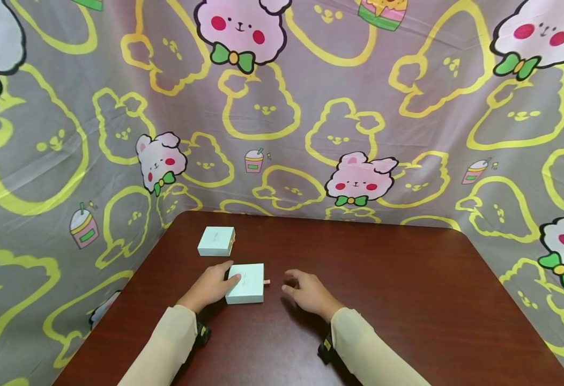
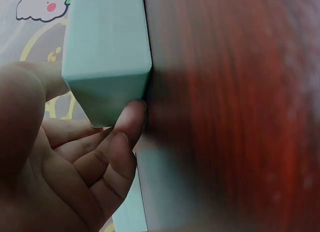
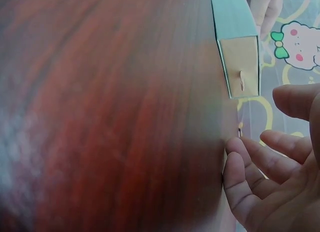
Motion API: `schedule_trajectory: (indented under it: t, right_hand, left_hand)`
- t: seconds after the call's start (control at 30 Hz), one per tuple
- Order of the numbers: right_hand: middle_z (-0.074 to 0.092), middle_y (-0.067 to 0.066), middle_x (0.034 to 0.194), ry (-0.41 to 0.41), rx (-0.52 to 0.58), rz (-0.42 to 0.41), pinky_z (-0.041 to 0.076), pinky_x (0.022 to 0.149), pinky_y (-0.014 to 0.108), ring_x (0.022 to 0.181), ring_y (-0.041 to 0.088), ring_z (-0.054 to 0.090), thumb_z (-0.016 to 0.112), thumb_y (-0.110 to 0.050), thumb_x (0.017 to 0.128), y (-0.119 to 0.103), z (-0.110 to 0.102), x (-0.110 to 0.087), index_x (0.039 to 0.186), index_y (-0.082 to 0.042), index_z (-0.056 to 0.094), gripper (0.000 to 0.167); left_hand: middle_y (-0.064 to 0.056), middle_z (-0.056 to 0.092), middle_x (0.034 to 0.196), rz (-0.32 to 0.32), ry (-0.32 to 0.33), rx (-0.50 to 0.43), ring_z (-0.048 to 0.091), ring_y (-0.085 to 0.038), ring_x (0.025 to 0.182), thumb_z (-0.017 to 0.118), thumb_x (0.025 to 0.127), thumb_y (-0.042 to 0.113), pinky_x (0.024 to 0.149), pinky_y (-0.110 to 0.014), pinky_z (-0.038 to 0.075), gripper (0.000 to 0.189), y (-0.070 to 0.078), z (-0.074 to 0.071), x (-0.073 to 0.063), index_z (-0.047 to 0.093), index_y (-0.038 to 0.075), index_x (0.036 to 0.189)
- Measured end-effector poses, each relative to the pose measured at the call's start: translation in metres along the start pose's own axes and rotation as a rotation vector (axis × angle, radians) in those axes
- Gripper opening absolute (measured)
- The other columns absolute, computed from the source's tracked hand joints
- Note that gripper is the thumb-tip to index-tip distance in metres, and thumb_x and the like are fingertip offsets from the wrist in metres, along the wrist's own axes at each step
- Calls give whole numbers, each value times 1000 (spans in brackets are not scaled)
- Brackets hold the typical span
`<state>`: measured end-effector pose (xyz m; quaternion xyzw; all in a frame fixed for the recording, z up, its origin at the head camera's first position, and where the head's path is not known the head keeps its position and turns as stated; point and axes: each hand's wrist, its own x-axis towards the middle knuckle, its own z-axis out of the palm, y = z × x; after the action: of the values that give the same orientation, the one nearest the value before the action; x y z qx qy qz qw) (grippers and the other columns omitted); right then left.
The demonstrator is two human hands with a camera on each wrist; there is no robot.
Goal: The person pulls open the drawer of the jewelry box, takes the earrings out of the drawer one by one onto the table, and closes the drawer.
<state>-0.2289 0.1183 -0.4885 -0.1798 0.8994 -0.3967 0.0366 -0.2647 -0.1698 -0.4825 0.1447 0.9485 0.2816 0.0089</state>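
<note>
A pale mint drawer box (image 1: 246, 287) lies flat on the brown table, with a small ribbon pull tab (image 1: 267, 282) sticking out of its right side. My left hand (image 1: 213, 285) holds the box at its left end, thumb on the lid and fingers along the far side. In the left wrist view, fingertips (image 2: 131, 117) sit at the lower edge of the box. To the right of the tab, apart from it, my right hand (image 1: 312, 294) is held with loosely bent fingers and nothing in them. The right wrist view shows the cream drawer front (image 3: 240, 67) with its ribbon.
A second mint box (image 1: 216, 241) lies farther back on the left, its ribbon also facing right. The dark brown table (image 1: 383, 289) stretches away to the right. Patterned cloth (image 1: 282, 107) with cartoon rabbits hangs around the back and sides of the table.
</note>
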Motion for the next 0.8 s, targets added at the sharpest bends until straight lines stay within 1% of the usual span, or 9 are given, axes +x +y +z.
schedule_trajectory:
  t: [0.17, 0.53, 0.8]
  right_hand:
    - [63, 7, 122, -9, 9, -1, 47, 85, 45, 104, 21, 60, 59, -26, 99, 0, -1, 0, 135, -5, 55, 43]
    - [63, 9, 123, 0, 42, -15, 46, 87, 46, 107, 24, 60, 59, -25, 99, 6, -5, -4, 134, -3, 55, 42]
    - [62, 7, 123, -4, 63, 10, 46, 88, 46, 108, 23, 59, 59, -26, 99, 9, -9, -8, 135, -4, 55, 42]
  left_hand:
    - [-20, 51, 138, -10, -11, -24, 47, -32, 128, 61, 96, 38, 100, -51, 38, 64, 4, 3, 0, 46, -6, 141]
    - [-20, 52, 137, 26, -13, -17, 48, -31, 127, 62, 96, 36, 100, -49, 39, 62, 18, 7, 0, 47, -6, 139]
    - [-18, 49, 141, 29, -41, -59, 45, -30, 130, 62, 95, 38, 102, -49, 37, 66, 26, 12, -4, 45, -5, 142]
